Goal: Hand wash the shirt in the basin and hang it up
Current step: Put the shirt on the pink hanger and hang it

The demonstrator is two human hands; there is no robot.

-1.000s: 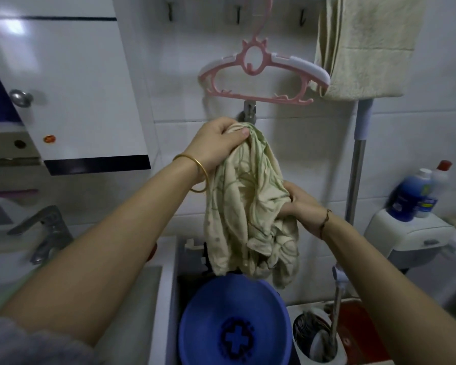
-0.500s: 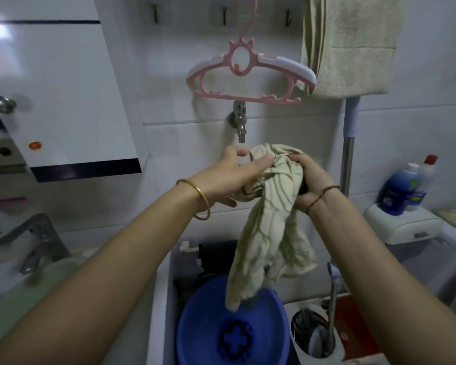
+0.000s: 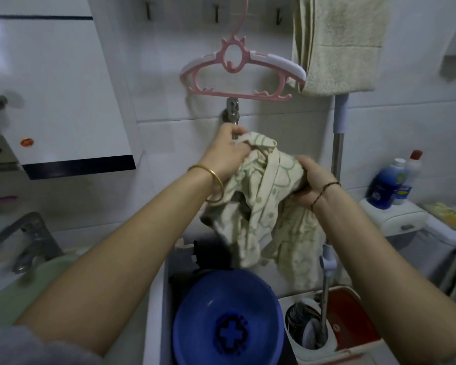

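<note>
A cream shirt with green line pattern hangs bunched in the air above the blue basin. My left hand grips its upper left part just below the wall tap. My right hand grips the fabric on the right, fingers curled over it. The shirt's lower folds dangle toward the basin without touching it. A pink and white hanger hangs on a wall hook right above the tap.
A beige towel hangs at the upper right. A mop pole stands in a red and white mop bucket. Detergent bottles sit on a white box at right. A sink faucet and white cabinet are at left.
The shirt was held together in a narrow hanging bundle; now my hands have moved apart, left hand up toward the tap, spreading the fabric wider.
</note>
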